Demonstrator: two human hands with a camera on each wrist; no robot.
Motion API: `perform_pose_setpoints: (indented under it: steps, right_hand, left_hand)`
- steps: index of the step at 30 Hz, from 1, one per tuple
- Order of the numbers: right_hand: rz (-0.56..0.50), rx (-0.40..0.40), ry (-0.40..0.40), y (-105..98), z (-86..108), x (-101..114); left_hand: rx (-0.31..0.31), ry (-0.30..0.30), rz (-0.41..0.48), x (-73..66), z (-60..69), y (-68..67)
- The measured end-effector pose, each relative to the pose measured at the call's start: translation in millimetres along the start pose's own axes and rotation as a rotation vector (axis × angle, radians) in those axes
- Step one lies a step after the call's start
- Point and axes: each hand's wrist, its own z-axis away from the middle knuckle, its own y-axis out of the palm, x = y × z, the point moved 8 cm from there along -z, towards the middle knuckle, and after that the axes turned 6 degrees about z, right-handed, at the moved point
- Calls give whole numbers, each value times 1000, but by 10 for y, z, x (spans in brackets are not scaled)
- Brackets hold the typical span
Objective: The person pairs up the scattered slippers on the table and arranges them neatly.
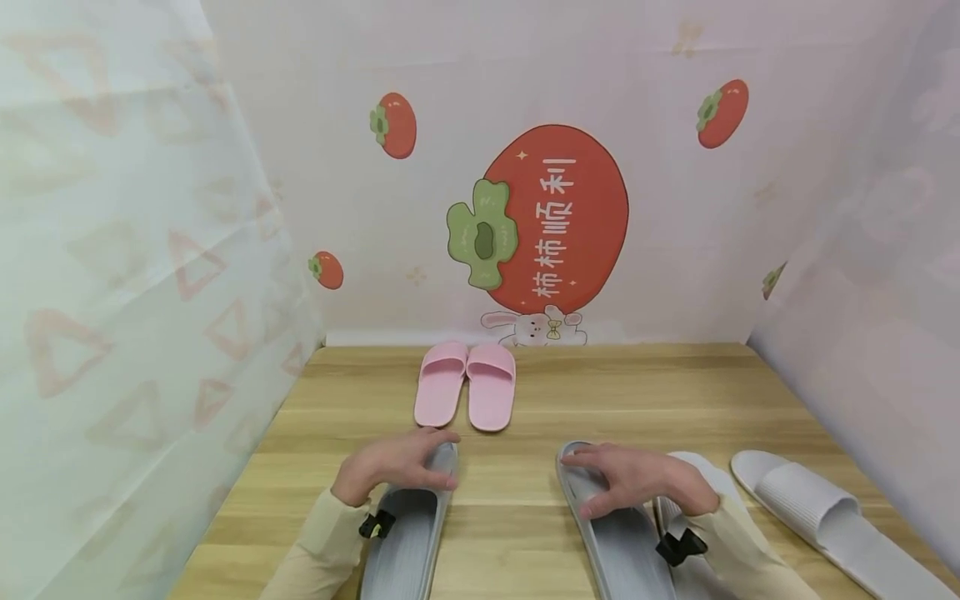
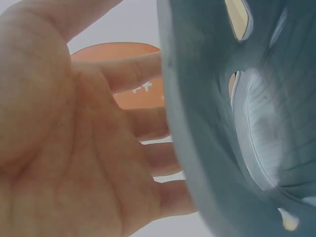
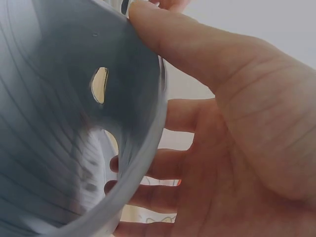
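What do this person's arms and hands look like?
The left hand and right hand wear no gloves. The left sleeve and right sleeve are cream, reaching the wrists. Each wrist has a small block: right block black, left block black and yellow.

Grey slippers (image 1: 405,546) smooth, plastic-looking; tabletop (image 1: 637,392) wood-grained; backdrop (image 1: 667,217) matt, cloth-like.

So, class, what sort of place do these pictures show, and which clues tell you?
Probably an indoor display or staged booth: a fruit-printed backdrop stands behind a wood-grain surface, patterned sheets flank it, and pink slippers sit near the far edge.
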Motion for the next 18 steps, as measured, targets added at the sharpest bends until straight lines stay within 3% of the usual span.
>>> perform_pose_setpoints:
  steps: [18]
  right_hand:
    - [-18, 3, -32, 20, 12, 22]
  left_hand:
    - [64, -69, -47, 116, 64, 73]
